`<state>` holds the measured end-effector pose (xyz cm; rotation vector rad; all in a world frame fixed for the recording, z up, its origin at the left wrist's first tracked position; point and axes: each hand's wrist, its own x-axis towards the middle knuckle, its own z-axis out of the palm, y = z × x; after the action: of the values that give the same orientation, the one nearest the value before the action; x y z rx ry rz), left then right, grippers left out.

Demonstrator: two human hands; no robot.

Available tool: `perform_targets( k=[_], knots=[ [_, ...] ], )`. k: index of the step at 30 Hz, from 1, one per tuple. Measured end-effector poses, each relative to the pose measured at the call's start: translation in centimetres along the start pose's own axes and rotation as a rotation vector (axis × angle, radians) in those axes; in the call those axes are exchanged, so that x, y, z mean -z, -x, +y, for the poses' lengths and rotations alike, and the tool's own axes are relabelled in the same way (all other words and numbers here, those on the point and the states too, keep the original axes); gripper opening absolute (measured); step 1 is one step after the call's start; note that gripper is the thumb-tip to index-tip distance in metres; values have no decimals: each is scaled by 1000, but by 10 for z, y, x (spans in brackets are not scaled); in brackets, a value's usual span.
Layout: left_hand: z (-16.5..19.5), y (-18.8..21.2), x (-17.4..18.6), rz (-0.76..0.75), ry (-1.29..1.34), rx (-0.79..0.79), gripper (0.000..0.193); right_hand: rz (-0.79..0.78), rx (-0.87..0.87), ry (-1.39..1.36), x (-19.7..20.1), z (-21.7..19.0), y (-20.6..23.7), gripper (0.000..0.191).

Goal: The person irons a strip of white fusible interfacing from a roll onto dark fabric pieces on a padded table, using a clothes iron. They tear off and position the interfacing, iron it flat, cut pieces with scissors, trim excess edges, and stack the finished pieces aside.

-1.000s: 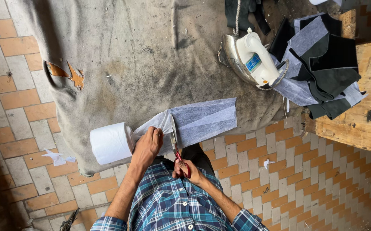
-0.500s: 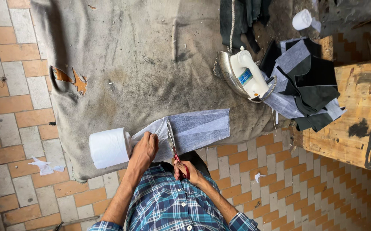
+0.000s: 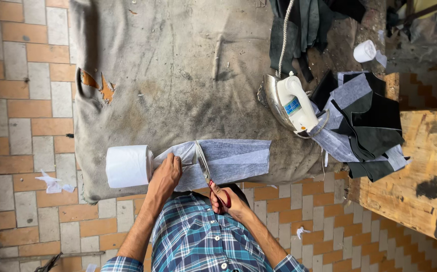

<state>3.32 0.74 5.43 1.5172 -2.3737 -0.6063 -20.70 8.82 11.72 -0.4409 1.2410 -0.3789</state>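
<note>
A white roll of thin fabric [image 3: 127,165] lies on a grey padded work surface [image 3: 178,70], its grey-white strip [image 3: 233,160] unrolled to the right. My left hand [image 3: 166,174] presses the strip down next to the roll. My right hand [image 3: 225,196] grips red-handled scissors [image 3: 204,166], whose blades cross the strip just right of my left hand. My sleeves are blue plaid.
An electric iron [image 3: 289,103] with a white handle rests at the pad's right edge, its cord running up. Beside it lies a pile of black and grey cut fabric pieces [image 3: 364,126]. A small white roll [image 3: 365,51] sits top right. A wooden bench [image 3: 420,171] stands right. Scraps lie on the brick floor [image 3: 22,100].
The view has drifted, so the iron and fabric pile sit lower and further left in frame. Both hands stay on the strip, the scissors still across it.
</note>
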Motion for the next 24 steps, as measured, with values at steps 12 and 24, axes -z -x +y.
perform_targets(
  k=[12, 24],
  knots=[
    [25, -5, 21, 20, -53, 240, 20, -122, -67, 86, 44, -44, 0, 61],
    [37, -22, 46, 249, -61, 419, 19, -343, -110, 33, 82, -60, -14, 61]
  ],
)
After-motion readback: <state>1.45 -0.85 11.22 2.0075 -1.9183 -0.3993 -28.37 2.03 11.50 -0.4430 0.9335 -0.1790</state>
